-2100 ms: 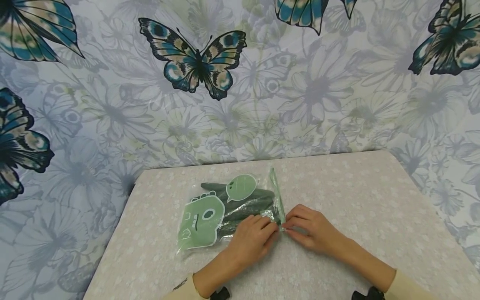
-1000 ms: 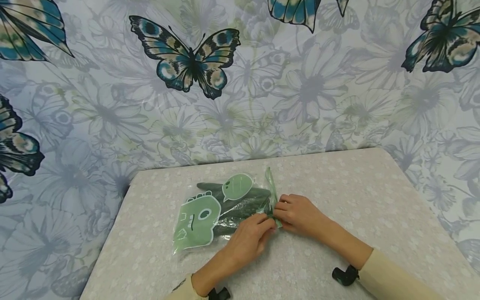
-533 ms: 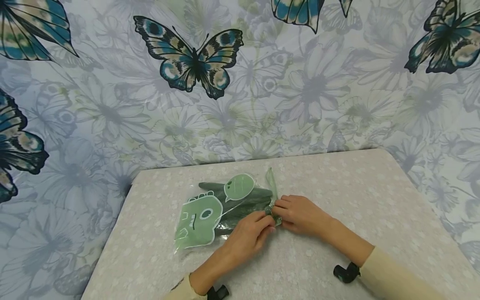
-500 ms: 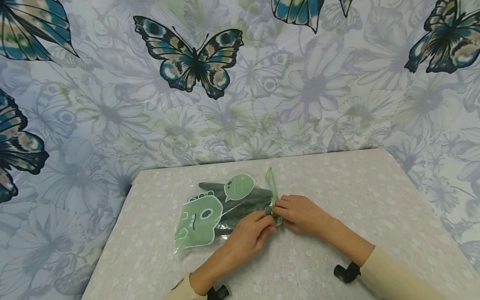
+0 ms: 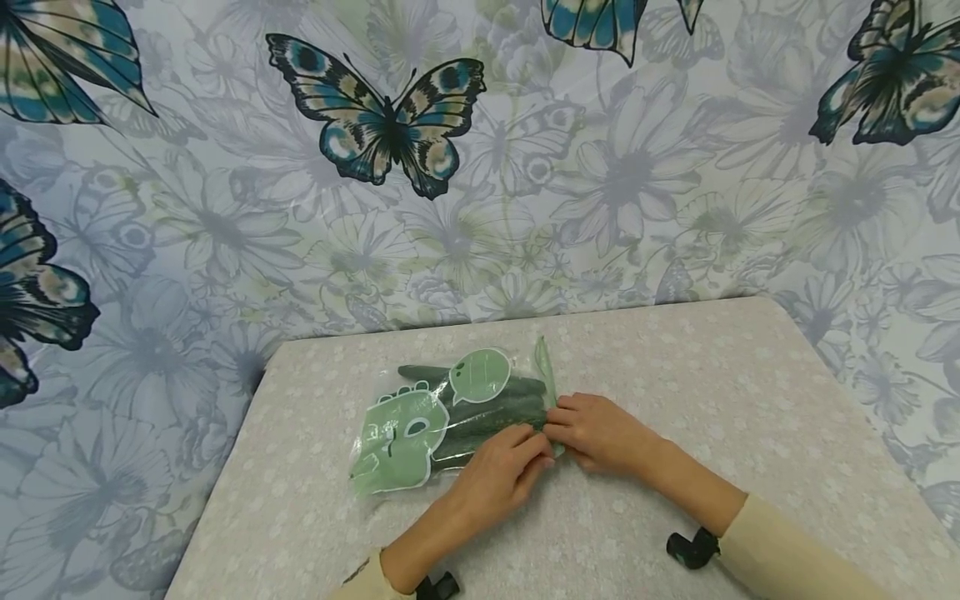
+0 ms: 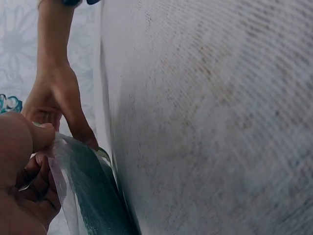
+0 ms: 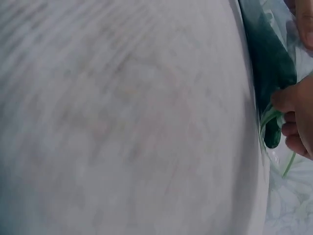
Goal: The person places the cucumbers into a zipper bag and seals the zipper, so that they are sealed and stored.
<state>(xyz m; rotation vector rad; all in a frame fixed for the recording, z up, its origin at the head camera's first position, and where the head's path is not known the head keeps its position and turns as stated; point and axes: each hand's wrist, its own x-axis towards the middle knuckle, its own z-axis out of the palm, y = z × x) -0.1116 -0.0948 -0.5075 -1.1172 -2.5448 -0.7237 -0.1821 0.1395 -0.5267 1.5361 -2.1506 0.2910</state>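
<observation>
A clear plastic zip bag (image 5: 405,442) with a green dinosaur print lies on the table, its green-edged mouth (image 5: 545,367) toward the right. Several dark green cucumbers (image 5: 487,417) lie inside it; one cucumber's end (image 7: 272,134) shows by the mouth in the right wrist view. My left hand (image 5: 501,471) pinches the clear film near the bag's front right corner, thumb against fingers in the left wrist view. From the right, my right hand (image 5: 603,432) grips the green edge beside it, thumb and curled fingers on the strip (image 7: 270,116). Both hands hide that corner in the head view.
A table (image 5: 675,375) with a pale floral cover carries the bag. Behind it hangs a cloth (image 5: 630,183) printed with butterflies and flowers. Black wrist cameras (image 5: 692,548) are strapped below both hands.
Over two seconds, my right hand has moved left and slightly away from me, from the bag's corner onto its green edge. Lately the film has shifted slightly; my left hand has stayed nearly in place.
</observation>
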